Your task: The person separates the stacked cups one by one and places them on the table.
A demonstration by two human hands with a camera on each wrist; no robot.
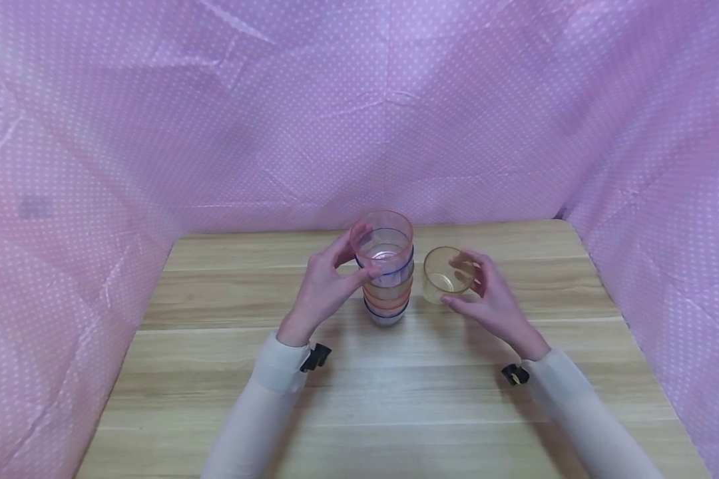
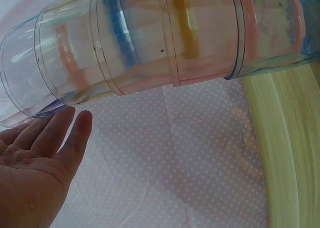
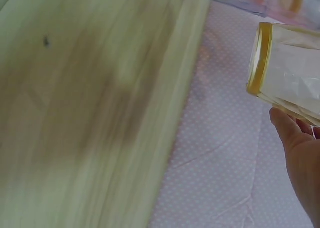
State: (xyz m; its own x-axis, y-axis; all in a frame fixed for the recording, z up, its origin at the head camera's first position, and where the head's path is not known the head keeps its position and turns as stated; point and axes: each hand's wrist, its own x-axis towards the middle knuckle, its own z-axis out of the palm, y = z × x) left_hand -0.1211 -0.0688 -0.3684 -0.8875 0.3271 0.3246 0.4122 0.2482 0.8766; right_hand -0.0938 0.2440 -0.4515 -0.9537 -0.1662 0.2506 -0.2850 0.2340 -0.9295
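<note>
A stack of several clear plastic cups [image 1: 386, 283] with blue, orange and pink rims stands upright on the wooden table [image 1: 395, 399], near its middle. My left hand [image 1: 365, 256] grips the stack's upper cups from the left, thumb in front and fingers behind. In the left wrist view the stack [image 2: 150, 42] fills the top of the frame, with my left fingers [image 2: 70, 133] beside it. Just right of the stack, my right hand [image 1: 455, 283] holds a single yellow-tinted cup [image 1: 446, 273], slightly tilted. The right wrist view shows that yellow-rimmed cup [image 3: 290, 72] against my right hand's fingers [image 3: 300, 148].
Pink cloth with white dots [image 1: 359, 120] hangs behind the table and along both sides. Bare wood table surface lies in front of the cups, between my two sleeves. A small black clip sits at each wrist.
</note>
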